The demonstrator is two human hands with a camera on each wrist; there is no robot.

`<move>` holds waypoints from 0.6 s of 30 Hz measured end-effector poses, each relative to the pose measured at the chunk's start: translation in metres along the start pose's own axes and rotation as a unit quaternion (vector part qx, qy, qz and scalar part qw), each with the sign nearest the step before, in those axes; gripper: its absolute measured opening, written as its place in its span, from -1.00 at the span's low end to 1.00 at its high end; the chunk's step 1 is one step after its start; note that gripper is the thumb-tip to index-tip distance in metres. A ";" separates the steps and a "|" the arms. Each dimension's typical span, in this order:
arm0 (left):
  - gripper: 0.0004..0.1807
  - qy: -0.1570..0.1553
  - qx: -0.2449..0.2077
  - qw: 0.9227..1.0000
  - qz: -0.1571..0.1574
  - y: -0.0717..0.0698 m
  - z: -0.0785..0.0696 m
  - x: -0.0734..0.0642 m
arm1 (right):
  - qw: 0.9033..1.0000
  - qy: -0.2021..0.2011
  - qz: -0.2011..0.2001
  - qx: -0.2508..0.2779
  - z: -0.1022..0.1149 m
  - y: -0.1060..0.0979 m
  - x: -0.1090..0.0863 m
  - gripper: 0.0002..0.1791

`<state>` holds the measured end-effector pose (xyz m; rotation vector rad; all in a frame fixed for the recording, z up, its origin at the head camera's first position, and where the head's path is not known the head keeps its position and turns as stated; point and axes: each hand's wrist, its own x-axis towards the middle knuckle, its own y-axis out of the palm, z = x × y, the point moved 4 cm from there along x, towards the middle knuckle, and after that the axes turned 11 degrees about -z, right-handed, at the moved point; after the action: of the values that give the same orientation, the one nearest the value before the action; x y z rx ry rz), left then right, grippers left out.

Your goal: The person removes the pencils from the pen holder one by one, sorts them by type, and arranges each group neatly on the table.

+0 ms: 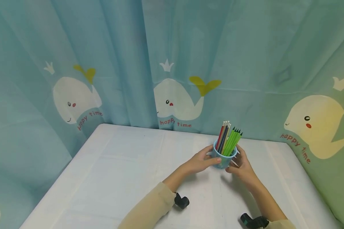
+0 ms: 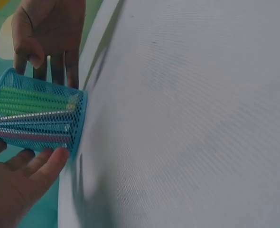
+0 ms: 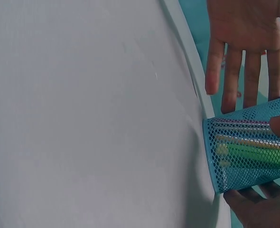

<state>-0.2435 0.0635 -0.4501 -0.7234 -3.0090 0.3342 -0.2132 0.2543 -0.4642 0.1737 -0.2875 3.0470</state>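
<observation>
A light blue mesh pencil cup [image 1: 225, 161] is held between both hands over the far right part of the table. It contains several green pencils [image 1: 233, 142] with dark points upward, beside a bundle of red, dark blue and yellowish pencils [image 1: 223, 139] with pale upper ends. My left hand [image 1: 201, 161] grips the cup's left side, thumb across the near wall and fingers reaching behind. On the opposite side, my right hand [image 1: 243, 168] holds the cup with its fingers around the right wall, thumb low near the base. The left wrist view shows the cup's base rim [image 2: 81, 124] close over the tabletop.
A white cloth covers the table [image 1: 117, 178]. Blue-green curtains [image 1: 126, 63] printed with whales hang behind it and along both sides. Each wrist wears a small black camera, the left one [image 1: 182, 201] just above the table surface.
</observation>
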 end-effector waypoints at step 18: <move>-0.20 0.018 0.027 0.997 -0.069 -0.032 0.007 -0.032 | 1.000 -0.006 0.011 0.018 0.003 0.047 -0.002 0.18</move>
<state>-0.2298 0.0192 -0.4495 -0.5100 -2.9828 0.3912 -0.2147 0.2078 -0.4696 0.1928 -0.2383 3.0759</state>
